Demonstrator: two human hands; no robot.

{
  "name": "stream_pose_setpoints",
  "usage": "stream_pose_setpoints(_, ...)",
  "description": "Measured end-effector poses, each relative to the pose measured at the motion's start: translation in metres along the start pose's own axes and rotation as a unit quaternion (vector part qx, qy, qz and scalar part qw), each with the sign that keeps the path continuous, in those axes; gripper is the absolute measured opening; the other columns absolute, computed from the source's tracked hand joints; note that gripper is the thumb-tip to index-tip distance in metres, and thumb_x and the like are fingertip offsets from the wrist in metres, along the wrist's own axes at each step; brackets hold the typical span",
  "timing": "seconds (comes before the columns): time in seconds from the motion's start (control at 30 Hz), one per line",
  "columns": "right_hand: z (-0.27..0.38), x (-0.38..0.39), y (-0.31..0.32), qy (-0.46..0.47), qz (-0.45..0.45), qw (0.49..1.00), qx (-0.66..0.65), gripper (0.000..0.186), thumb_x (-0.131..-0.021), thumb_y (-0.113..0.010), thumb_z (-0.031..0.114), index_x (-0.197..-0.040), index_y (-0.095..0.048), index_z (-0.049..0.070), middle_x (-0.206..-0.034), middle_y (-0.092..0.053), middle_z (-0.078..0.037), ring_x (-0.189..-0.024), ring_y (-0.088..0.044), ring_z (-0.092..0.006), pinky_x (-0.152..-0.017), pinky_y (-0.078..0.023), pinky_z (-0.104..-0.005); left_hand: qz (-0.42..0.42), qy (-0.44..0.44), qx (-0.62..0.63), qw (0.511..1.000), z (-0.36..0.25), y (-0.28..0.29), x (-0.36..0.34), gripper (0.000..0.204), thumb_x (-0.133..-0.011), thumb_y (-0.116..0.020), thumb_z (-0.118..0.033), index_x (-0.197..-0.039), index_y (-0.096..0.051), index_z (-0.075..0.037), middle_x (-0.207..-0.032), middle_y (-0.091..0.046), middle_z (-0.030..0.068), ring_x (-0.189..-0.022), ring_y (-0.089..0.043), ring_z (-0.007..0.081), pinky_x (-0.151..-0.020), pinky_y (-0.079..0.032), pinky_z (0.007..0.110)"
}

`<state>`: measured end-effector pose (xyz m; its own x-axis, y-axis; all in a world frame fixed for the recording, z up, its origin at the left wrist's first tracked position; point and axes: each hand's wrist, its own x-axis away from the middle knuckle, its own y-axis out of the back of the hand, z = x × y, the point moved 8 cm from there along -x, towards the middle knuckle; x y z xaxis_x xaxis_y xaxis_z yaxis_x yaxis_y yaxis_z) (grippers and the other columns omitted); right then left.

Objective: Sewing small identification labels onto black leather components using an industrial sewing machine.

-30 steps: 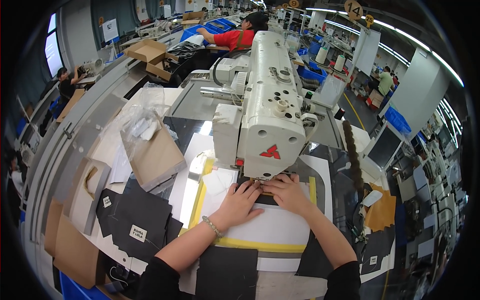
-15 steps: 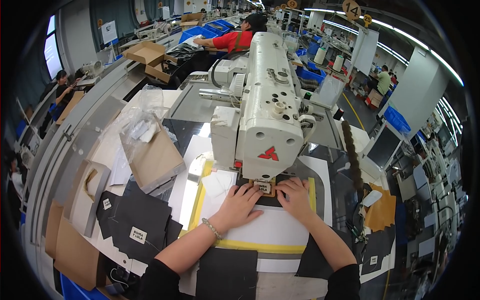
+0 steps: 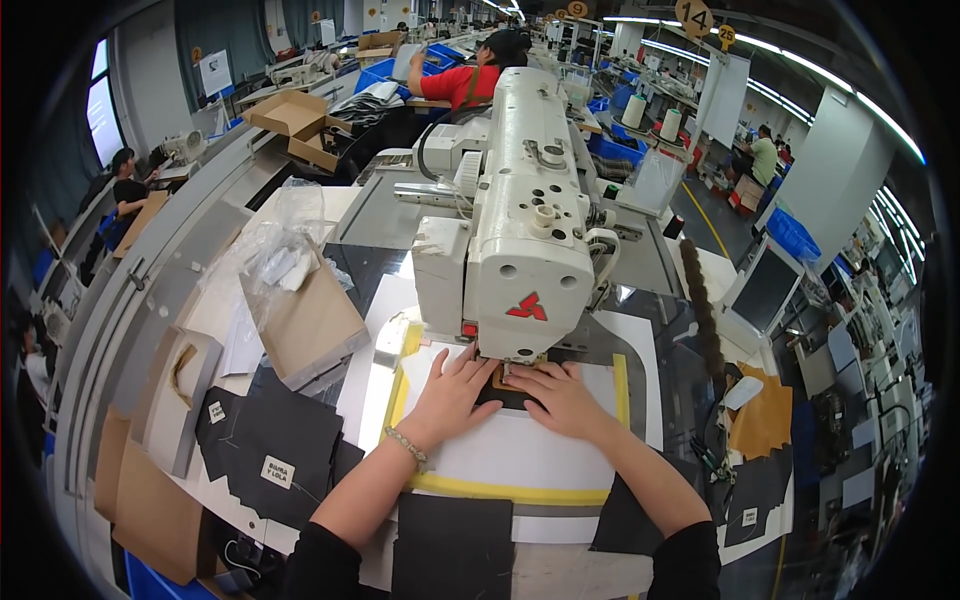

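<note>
Both of my hands rest flat under the head of a white sewing machine (image 3: 525,270). My left hand (image 3: 452,398) has its fingers stretched forward and thumb apart, its fingertips at the left edge of a small dark piece (image 3: 513,400). From the other side my right hand (image 3: 562,400) lies with fingers extended, fingertips over a small brown frame (image 3: 502,380) on that piece. The fingers and machine head mostly hide the frame and whatever it surrounds. Beneath my hands is a white sheet (image 3: 510,455) edged with yellow tape (image 3: 520,493).
Dark cut pieces (image 3: 285,440) with white labels lie at left, near an open cardboard box (image 3: 305,325). More dark material (image 3: 455,550) is at the front edge. Scissors (image 3: 712,455) and tan material (image 3: 762,418) lie at right. A co-worker in red (image 3: 470,88) sits beyond the machine.
My right hand has slid left and now covers the white label that showed inside the brown frame. My left hand has shifted slightly left and flattened. The co-worker in red has raised an arm.
</note>
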<state>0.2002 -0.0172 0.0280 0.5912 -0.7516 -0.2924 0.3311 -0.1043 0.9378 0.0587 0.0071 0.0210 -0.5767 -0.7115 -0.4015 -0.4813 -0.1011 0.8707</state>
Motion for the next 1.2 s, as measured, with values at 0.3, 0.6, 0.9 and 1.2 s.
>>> stream_pose_setpoints(0.3,-0.006,0.003,0.0,-0.028,0.017,0.999,-0.011,0.04,-0.085,-0.061,0.021,-0.124,-0.056,0.016,-0.134,-0.054,0.002,-0.118,-0.048,-0.0208,-0.094,-0.03,-0.0431,0.05,0.022,-0.023,0.998,-0.002,-0.011,-0.005,0.067,-0.088,-0.056,-0.048,-0.135,-0.047,-0.001,-0.132,-0.052,0.0145,-0.132,-0.039,0.0286,-0.109,-0.024,0.053)
stream_pose_setpoints(0.6,-0.008,-0.001,0.002,-0.001,0.029,0.999,-0.037,0.045,-0.082,-0.062,0.018,-0.126,-0.054,0.016,-0.135,-0.054,0.002,-0.118,-0.046,-0.021,-0.094,-0.028,-0.0428,0.027,0.016,-0.04,0.999,-0.002,-0.011,-0.003,0.065,-0.087,-0.055,-0.046,-0.132,-0.049,0.0,-0.133,-0.05,0.0141,-0.131,-0.039,0.0289,-0.105,-0.026,0.053)
stream_pose_setpoints(0.9,-0.01,0.003,0.004,-0.02,0.003,0.999,-0.047,0.042,-0.081,-0.061,0.016,-0.124,-0.059,0.019,-0.129,-0.057,0.0,-0.118,-0.049,-0.0186,-0.095,-0.028,-0.0427,0.041,0.012,-0.046,0.998,0.0,-0.014,-0.003,0.068,-0.089,-0.052,-0.047,-0.136,-0.045,0.001,-0.137,-0.047,0.0148,-0.135,-0.034,0.0296,-0.111,-0.021,0.054)
stream_pose_setpoints(1.2,-0.011,0.004,0.004,-0.018,-0.005,0.998,-0.052,0.04,-0.081,-0.062,0.018,-0.122,-0.061,0.018,-0.128,-0.059,-0.001,-0.117,-0.05,-0.0193,-0.095,-0.029,-0.0441,0.073,0.001,-0.03,0.997,0.003,-0.009,-0.006,0.062,-0.089,-0.051,-0.039,-0.14,-0.042,-0.004,-0.139,-0.048,0.0092,-0.136,-0.035,0.0282,-0.111,-0.022,0.054)
